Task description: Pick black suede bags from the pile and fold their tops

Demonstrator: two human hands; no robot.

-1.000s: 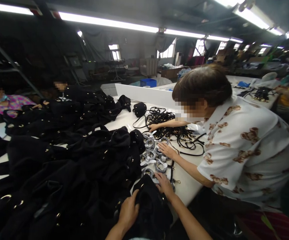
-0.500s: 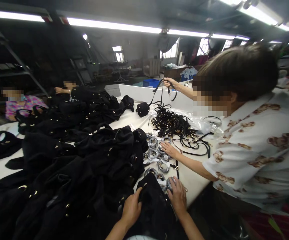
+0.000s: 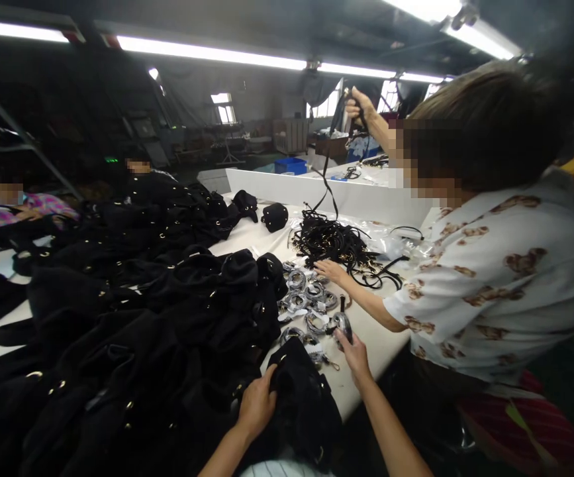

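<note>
Bag (image 3: 299,404) lies at the table's near edge, its black cloth gripped by the left hand (image 3: 257,409); the right hand (image 3: 353,354) pinches a wrapped ring (image 3: 342,326) lifted off the ring cluster (image 3: 306,301). Many bags (image 3: 118,331) remain heaped on the white table (image 3: 366,344). A co-worker's hand (image 3: 361,106) raises a strap in a dim, tube-lit workshop
</note>
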